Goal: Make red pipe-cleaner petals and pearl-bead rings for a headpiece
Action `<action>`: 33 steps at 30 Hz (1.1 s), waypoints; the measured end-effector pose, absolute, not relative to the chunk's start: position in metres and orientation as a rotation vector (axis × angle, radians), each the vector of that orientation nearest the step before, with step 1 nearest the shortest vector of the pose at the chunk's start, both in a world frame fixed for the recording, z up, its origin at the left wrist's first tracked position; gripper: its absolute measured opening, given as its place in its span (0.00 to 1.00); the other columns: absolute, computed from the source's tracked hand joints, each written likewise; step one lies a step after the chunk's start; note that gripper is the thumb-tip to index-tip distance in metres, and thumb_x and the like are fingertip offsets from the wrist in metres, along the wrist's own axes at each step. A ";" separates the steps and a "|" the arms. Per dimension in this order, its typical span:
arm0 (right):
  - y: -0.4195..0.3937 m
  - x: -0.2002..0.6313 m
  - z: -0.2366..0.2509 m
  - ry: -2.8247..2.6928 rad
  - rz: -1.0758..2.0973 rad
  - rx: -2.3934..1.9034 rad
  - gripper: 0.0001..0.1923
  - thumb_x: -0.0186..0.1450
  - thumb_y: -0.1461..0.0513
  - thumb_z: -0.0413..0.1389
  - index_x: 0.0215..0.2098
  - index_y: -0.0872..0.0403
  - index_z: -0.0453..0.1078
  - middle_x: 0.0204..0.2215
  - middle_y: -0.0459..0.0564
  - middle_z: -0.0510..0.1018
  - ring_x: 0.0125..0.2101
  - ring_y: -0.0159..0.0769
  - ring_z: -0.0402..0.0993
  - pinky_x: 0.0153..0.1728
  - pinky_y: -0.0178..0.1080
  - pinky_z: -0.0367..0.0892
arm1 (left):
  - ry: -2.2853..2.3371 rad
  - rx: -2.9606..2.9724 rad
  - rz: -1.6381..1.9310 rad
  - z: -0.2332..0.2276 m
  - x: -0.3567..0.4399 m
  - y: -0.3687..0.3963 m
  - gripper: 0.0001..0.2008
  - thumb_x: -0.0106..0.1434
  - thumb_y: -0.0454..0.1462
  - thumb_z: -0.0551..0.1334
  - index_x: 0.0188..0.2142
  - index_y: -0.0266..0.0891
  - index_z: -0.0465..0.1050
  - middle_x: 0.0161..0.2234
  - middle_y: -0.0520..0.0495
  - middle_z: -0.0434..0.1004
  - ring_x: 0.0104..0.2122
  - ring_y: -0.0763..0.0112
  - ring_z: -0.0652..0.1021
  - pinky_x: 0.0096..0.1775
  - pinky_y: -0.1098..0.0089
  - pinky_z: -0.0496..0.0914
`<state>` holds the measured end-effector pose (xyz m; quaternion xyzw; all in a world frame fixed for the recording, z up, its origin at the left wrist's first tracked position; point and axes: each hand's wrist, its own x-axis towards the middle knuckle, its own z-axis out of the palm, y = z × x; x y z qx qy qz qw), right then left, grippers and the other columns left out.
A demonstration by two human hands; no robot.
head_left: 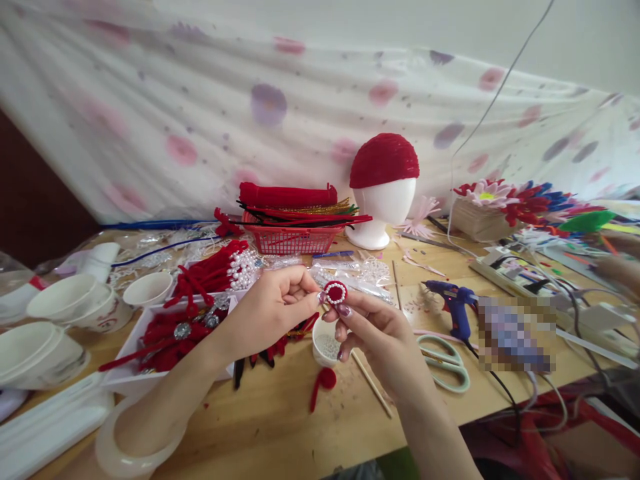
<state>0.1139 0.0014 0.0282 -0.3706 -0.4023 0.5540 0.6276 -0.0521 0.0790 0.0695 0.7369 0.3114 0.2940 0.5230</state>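
A small round red fuzzy disc (pixel 335 292) with a ring of white pearl beads is held up between my two hands. My right hand (pixel 375 330) pinches it from below and the right, its other fingers curled. At the disc's left edge, the closed thumb and forefinger of my left hand (pixel 275 303) press against it; whether they also grip a bead strand is hidden. Beneath my hands stands a white cup (pixel 327 345) of small pale beads. A red fuzzy coil with a straight tail (pixel 327 379) lies on the table in front of the cup.
A white box (pixel 120 377) of red pieces and several paper cups (pixel 65 297) stand left. Behind are a red basket (pixel 300 240) and a foam head (pixel 383 200) with a red cap. Scissors (pixel 445 367) and a blue glue gun (pixel 453 303) lie right, near another person's hand (pixel 617 273).
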 end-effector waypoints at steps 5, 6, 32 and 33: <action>0.000 0.115 0.028 -0.943 1.262 -0.873 0.07 0.63 0.59 0.66 0.38 0.54 0.82 0.28 0.48 0.81 0.22 0.26 0.74 0.21 0.27 0.75 | 0.735 1.799 0.694 0.068 -0.050 0.080 0.07 0.59 0.40 0.60 0.28 0.39 0.67 0.21 0.57 0.65 0.22 0.76 0.64 0.24 0.75 0.59; -0.001 0.115 0.029 -0.950 1.253 -0.883 0.07 0.63 0.59 0.66 0.38 0.54 0.82 0.28 0.48 0.81 0.22 0.26 0.74 0.21 0.27 0.76 | 0.734 1.802 0.688 0.068 -0.050 0.079 0.07 0.59 0.40 0.59 0.28 0.39 0.67 0.21 0.57 0.65 0.21 0.76 0.64 0.24 0.75 0.58; 0.005 0.179 0.021 -1.721 -0.019 -1.336 0.15 0.69 0.60 0.58 0.54 0.53 0.72 0.49 0.59 0.78 0.49 0.48 0.75 0.49 0.50 0.72 | 0.683 1.488 0.688 0.057 -0.047 0.083 0.08 0.55 0.40 0.65 0.27 0.40 0.68 0.13 0.64 0.56 0.12 0.83 0.52 0.15 0.79 0.46; 0.001 0.173 0.029 -1.831 -0.130 -1.233 0.17 0.71 0.59 0.57 0.57 0.52 0.69 0.49 0.59 0.78 0.49 0.47 0.75 0.48 0.48 0.73 | 0.688 1.484 0.656 0.057 -0.047 0.082 0.08 0.55 0.41 0.65 0.27 0.40 0.68 0.12 0.64 0.56 0.12 0.83 0.52 0.15 0.79 0.46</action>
